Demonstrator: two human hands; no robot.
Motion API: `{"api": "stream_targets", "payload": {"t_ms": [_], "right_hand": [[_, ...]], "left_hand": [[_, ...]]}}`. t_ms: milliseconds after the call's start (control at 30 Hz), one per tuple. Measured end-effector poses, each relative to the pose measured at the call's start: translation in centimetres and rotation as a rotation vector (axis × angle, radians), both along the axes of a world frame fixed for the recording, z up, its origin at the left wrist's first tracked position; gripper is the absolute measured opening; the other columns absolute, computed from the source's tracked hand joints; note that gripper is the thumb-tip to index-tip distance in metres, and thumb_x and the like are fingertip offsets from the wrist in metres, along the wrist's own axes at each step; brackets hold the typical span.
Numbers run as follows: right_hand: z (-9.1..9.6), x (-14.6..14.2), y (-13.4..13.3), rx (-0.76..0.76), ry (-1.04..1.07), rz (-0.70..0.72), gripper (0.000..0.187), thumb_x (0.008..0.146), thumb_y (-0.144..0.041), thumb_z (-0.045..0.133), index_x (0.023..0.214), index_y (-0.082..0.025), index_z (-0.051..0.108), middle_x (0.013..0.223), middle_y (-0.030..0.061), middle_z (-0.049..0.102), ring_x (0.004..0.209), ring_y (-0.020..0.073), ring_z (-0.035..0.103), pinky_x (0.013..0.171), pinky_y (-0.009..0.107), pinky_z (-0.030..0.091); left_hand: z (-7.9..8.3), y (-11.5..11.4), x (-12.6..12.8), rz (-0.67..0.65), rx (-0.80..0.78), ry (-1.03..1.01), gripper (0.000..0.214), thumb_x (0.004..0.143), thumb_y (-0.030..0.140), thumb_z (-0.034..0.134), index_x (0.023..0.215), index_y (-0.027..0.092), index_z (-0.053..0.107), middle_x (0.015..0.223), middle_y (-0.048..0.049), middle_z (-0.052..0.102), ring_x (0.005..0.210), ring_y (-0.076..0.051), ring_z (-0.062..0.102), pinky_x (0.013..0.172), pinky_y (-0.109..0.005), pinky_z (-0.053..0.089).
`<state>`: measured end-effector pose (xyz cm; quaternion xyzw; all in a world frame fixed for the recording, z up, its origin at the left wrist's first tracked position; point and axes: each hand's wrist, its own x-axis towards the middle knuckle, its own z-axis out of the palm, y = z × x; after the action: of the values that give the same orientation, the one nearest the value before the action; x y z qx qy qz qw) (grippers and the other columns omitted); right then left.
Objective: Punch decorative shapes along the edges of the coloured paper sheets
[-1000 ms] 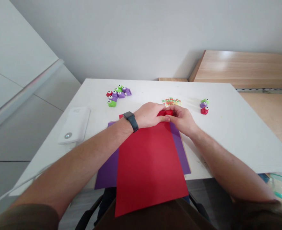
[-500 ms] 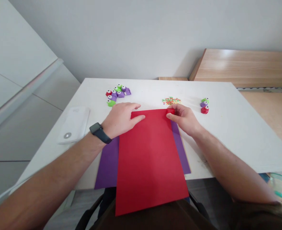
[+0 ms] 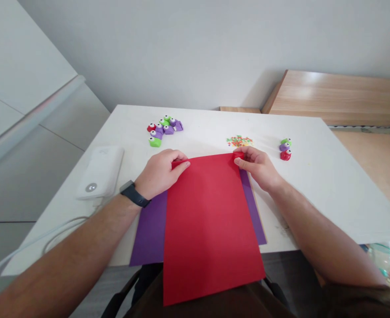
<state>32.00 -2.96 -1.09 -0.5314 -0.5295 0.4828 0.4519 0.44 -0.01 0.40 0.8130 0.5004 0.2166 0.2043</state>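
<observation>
A red paper sheet [image 3: 211, 221] lies over a purple sheet [image 3: 150, 232] on the white table [image 3: 330, 176], its near end hanging past the table edge. My left hand [image 3: 161, 172] pinches the red sheet's far left corner, fingers closed on it. My right hand [image 3: 257, 167] is closed round a small red punch [image 3: 237, 155] at the sheet's far right corner. A little heap of coloured paper bits [image 3: 239, 141] lies just beyond the sheet.
A cluster of purple, green and red punches [image 3: 163, 128] sits at the far left; three more punches [image 3: 285, 148] stand at the right. A white device [image 3: 100, 172] with a cable lies at the left. A wooden bench [image 3: 340, 95] stands behind the table.
My left hand left the punch and slid left along the sheet's far edge, then closed on its left corner. My right hand kept hold of the red punch.
</observation>
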Motion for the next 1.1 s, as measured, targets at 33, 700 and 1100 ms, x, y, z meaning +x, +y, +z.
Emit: {"api": "stream_targets", "payload": {"t_ms": [33,700,1100], "right_hand": [[-0.02,0.03,0.02,0.000,0.002,-0.002,0.041,0.076,-0.044,0.087,0.107,-0.022,0.071,0.091,0.0004,0.071,0.082,0.0184,0.063,0.080,0.035,0.050],[-0.33,0.34,-0.08,-0.009,-0.029,0.009,0.045,0.080,-0.043,0.085,0.119,-0.023,0.071,0.095,0.0005,0.071,0.086,0.0193,0.066,0.083,0.036,0.052],[0.01,0.19,-0.09,0.005,-0.027,-0.026,0.045,0.079,-0.041,0.086,0.118,-0.023,0.072,0.096,0.0016,0.073,0.089,0.0202,0.067,0.086,0.037,0.054]], "left_hand": [[0.08,-0.08,-0.02,0.004,0.001,-0.004,0.027,0.102,0.045,0.060,0.100,0.022,0.074,0.107,-0.0087,0.079,0.100,-0.027,0.072,0.093,-0.039,0.054],[0.81,-0.39,-0.40,0.008,-0.124,-0.112,0.026,0.103,0.046,0.061,0.102,0.025,0.076,0.108,-0.0032,0.082,0.100,-0.025,0.074,0.091,-0.036,0.052],[0.76,-0.51,-0.39,0.000,-0.124,-0.112,0.027,0.104,0.046,0.060,0.102,0.024,0.076,0.107,-0.0030,0.082,0.098,-0.024,0.074,0.090,-0.035,0.052]]}}
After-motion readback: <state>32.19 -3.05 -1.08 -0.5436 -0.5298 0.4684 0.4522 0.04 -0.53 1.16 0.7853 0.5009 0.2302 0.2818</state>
